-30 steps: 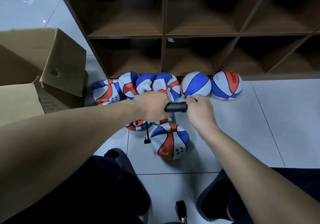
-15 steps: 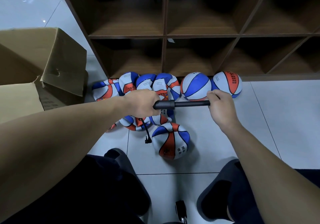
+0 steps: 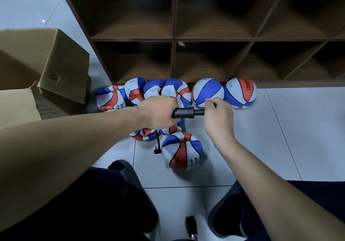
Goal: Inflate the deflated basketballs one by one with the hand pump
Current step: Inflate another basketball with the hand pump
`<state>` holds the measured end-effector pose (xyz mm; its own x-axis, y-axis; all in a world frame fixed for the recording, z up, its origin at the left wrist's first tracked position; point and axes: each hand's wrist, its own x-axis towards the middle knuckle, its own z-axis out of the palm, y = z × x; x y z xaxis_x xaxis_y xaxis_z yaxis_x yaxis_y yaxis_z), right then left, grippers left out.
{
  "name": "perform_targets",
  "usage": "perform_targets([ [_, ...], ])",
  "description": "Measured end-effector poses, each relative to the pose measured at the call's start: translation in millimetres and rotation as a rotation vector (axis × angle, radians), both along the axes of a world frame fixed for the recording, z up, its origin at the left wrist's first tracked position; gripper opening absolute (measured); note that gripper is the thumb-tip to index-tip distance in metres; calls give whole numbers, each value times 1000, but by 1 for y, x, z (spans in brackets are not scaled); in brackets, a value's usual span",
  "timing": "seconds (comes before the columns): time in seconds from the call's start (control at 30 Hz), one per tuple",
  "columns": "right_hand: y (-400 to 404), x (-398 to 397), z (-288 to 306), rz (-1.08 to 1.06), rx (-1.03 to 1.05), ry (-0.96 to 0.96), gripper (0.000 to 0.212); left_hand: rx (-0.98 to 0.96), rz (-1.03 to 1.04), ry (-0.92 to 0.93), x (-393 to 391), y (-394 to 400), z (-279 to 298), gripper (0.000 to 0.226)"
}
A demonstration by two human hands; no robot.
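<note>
I hold a black hand pump [image 3: 183, 113] level above the floor. My left hand [image 3: 157, 112] grips its barrel and my right hand [image 3: 217, 115] is closed on the handle, the rod mostly pushed in. A thin black hose [image 3: 158, 143] hangs from the pump and ends beside a red, white and blue basketball [image 3: 182, 151] on the tiles. Several limp, crumpled basketballs [image 3: 145, 92] lie against the shelf base, and two round basketballs [image 3: 208, 93] [image 3: 240, 93] sit to their right.
A brown wooden cubby shelf [image 3: 174, 39] stands behind the balls. An open cardboard box [image 3: 43, 69] is at the left. My knees in dark trousers [image 3: 93, 203] frame the lower view, and a small black object [image 3: 190, 224] lies on the tiles between them.
My right hand pulled the handle out to the right, then pushed it back in toward the barrel. My left hand held the barrel nearly still.
</note>
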<state>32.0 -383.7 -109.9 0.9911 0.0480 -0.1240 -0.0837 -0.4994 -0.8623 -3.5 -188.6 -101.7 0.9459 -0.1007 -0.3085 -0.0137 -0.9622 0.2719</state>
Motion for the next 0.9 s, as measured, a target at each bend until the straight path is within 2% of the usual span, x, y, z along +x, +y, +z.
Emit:
perform_targets([
  [0.4,5,-9,-6,98,2,39,41,6,-68,16,4,-3,-2,27],
  [0.53,-8,2,-8,30,-14,86,39,11,-58,63,2,10,-5,27],
  [0.7,-30,20,-5,-124,84,168,38,1,-7,144,4,40,-12,24],
  [0.9,-23,13,-6,-144,60,102,38,40,-17,116,1,36,-13,27],
])
